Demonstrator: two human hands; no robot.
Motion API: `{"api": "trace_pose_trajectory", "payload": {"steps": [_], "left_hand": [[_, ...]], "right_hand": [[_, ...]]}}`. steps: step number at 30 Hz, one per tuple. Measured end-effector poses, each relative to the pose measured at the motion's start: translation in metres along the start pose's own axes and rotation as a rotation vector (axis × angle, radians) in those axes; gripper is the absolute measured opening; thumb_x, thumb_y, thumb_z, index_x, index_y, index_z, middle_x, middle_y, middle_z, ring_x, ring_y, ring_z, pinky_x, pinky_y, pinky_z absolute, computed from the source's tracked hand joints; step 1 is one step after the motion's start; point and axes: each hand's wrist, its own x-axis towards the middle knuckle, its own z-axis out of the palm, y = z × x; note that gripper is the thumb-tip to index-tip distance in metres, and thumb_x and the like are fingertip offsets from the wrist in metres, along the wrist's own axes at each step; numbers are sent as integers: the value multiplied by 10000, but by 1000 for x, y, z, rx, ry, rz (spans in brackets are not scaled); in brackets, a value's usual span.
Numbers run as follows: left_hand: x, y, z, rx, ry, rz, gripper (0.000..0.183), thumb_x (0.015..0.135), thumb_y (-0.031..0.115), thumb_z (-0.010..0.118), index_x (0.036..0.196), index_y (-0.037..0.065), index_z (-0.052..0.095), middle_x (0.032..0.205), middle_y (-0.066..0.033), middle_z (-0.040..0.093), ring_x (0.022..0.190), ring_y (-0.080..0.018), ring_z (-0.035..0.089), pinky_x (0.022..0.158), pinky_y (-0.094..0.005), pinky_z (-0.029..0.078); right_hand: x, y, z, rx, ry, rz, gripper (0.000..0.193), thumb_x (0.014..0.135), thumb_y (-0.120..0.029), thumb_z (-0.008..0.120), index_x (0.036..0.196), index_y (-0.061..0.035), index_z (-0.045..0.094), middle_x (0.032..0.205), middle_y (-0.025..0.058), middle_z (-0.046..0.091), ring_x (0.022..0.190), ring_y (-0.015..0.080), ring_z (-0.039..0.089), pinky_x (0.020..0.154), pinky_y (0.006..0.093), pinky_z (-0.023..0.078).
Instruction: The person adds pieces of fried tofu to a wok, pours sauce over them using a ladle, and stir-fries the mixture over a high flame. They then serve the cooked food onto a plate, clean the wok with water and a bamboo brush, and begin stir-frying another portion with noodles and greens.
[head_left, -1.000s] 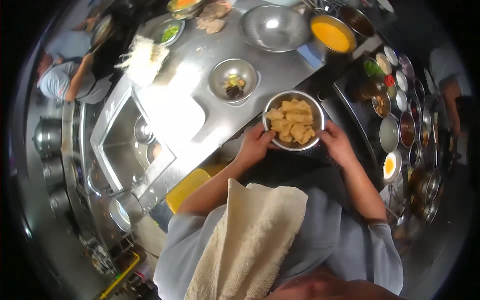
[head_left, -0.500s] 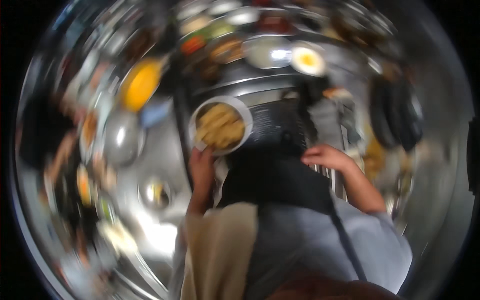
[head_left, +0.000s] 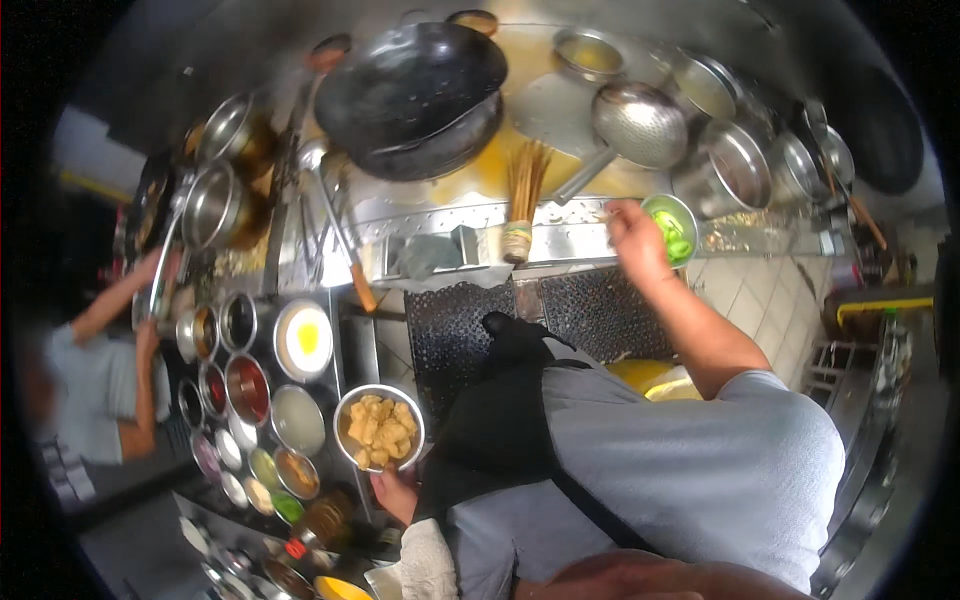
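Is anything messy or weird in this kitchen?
Yes: a yellow, wet-looking patch spreads over the metal stovetop beside the black wok. It looks odd because it lies loose instead of in a bowl; maybe something spilled.

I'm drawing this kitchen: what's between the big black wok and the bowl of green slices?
In the head view, a bundle of thin sticks, then the strainer's handle, then the right hand.

left hand point(head_left: 396, 495) low, gripping | right hand point(head_left: 637, 240) stretched forward (forearm point(head_left: 706, 325) bare) | hands well apart
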Motion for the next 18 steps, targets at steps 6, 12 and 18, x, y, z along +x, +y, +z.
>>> {"api": "trace_pose_trajectory", "payload": {"steps": [6, 12, 18], "left_hand": [[26, 81, 55, -37, -58, -9, 349, 923, 148, 639, 1250, 28, 610, 1175, -88, 659, 1008, -210, 650, 758, -350, 558], [30, 142, 120, -331, 8, -94, 255, 950, 79, 579, 1194, 25, 628, 1096, -72, 694, 892, -149, 675, 766, -315, 561], [5, 115, 88, -361, 165, -138, 295, 952, 54, 550, 1231, -4, 623, 1138, -83, 693, 979, -176, 668, 868, -312, 531]], "right_hand": [[28, -1, 26, 576, -344, 788, 263, 995, -263, 556, 991, -17, 649, 851, 118, 682, 692, 205, 702, 546, 306, 552], [9, -74, 117, 317, -1164, 265, 226, 964, -169, 585, 1111, -17, 664, 871, 106, 692, 713, 167, 700, 615, 298, 553], [37, -175, 356, -274, -837, -520, 375, 910, -317, 652, 1159, -38, 686, 1079, 234, 701, 1031, 387, 684, 903, 470, 547]]}}
